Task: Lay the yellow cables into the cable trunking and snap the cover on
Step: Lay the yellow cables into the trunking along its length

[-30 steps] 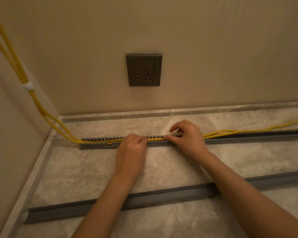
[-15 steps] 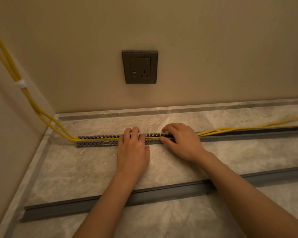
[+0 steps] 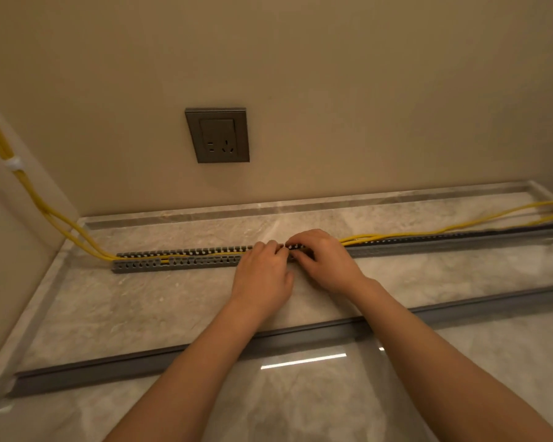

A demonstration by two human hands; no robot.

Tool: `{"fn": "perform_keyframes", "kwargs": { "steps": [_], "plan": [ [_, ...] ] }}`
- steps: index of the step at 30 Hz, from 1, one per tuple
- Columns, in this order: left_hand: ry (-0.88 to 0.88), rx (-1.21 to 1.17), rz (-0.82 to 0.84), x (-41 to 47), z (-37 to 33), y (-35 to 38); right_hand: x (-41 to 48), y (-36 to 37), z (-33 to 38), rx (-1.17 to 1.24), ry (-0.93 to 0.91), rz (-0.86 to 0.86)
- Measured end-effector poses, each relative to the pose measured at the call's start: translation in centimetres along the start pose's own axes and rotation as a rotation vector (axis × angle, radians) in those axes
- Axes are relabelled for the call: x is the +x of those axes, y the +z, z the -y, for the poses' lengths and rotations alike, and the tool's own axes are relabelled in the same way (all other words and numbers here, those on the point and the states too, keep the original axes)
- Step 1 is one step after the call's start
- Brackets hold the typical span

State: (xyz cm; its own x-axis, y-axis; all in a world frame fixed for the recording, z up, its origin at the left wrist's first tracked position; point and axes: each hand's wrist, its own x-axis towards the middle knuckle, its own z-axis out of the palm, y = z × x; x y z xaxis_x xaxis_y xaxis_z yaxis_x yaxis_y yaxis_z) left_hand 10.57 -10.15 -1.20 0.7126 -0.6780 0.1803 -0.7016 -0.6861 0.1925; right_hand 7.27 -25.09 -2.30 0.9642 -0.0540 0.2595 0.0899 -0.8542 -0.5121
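Note:
A grey slotted cable trunking [image 3: 179, 261] lies on the marble floor along the wall. The yellow cables [image 3: 61, 224] come down the left wall, enter the trunking's left end and lie inside it up to my hands. To the right of my hands they rise out [image 3: 444, 229] and run above the trunking to the far right. My left hand [image 3: 262, 277] and my right hand [image 3: 328, 260] sit close together on the trunking, fingertips curled onto the cables where they dip in. The long grey cover [image 3: 109, 370] lies loose on the floor in front, under my forearms.
A dark wall socket [image 3: 217, 135] sits above the trunking. A white tie [image 3: 13, 162] binds the cables on the left wall. A raised marble skirting [image 3: 300, 205] runs along the wall's foot.
Both hands have slid right along the trunking and come closer together. A longer stretch of cable lies inside the trunking. The view has turned to the right.

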Motion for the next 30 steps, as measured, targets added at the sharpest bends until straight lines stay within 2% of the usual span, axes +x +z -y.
{"fn": "perform_keyframes", "kwargs": {
  "steps": [7, 19, 21, 24, 27, 30],
  "plan": [
    [-0.007, 0.138, 0.046, 0.1, -1.1, 1.1, -2.1, -3.7, -3.8, -0.111, 0.097, -0.055],
    [-0.086, 0.220, -0.049, 1.8, -2.8, 1.2, -2.4, -9.8, -12.3, -0.407, 0.356, 0.067],
    [-0.087, 0.261, -0.062, 2.0, -3.4, 1.0, -2.2, -10.4, -13.3, -0.370, 0.371, 0.116],
    [-0.058, 0.339, -0.084, 2.2, -3.9, 0.8, -2.0, -10.8, -14.0, -0.189, 0.386, 0.128],
    [-0.034, 0.388, -0.083, 2.6, -4.1, 0.5, -2.1, -11.0, -13.9, -0.099, 0.337, 0.060],
    [-0.032, 0.403, -0.073, 3.0, -4.2, 0.2, -2.6, -11.1, -13.6, -0.117, 0.245, -0.070]
  ]
}}
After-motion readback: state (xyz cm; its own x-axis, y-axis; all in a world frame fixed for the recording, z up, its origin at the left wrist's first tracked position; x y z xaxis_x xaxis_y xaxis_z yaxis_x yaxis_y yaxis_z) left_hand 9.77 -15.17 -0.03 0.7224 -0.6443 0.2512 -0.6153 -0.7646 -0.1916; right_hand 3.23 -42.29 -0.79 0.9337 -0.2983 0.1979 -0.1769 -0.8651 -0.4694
